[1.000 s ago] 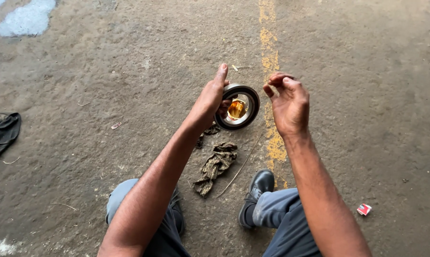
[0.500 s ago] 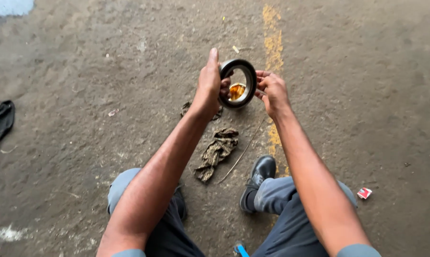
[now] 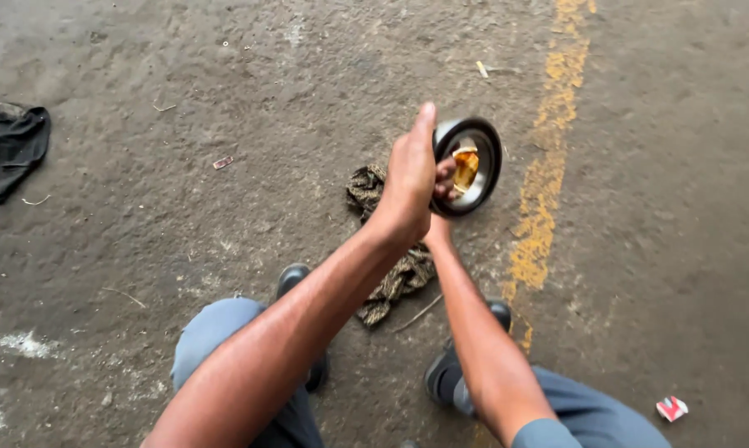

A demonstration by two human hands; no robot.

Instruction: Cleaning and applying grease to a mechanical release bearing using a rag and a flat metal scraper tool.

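Both hands at the bearing, above the floor.
My left hand (image 3: 409,184) gripped the metal bearing ring (image 3: 467,166) upright over a rag (image 3: 391,249); my right hand (image 3: 443,184) sat mostly hidden behind it, its fingers' grip unclear.

The left hand (image 3: 409,178) grips a black-rimmed metal bearing ring (image 3: 471,166) upright above the concrete floor (image 3: 184,249), the right hand (image 3: 444,184) mostly hidden behind it, a dirty rag (image 3: 391,278) lying below.

It looked like a workshop or garage floor: rough, stained concrete (image 3: 184,207) with a worn yellow painted line (image 3: 549,174) at upper right, an oily rag (image 3: 391,274) at centre, dark cloth (image 3: 9,149) at upper left.
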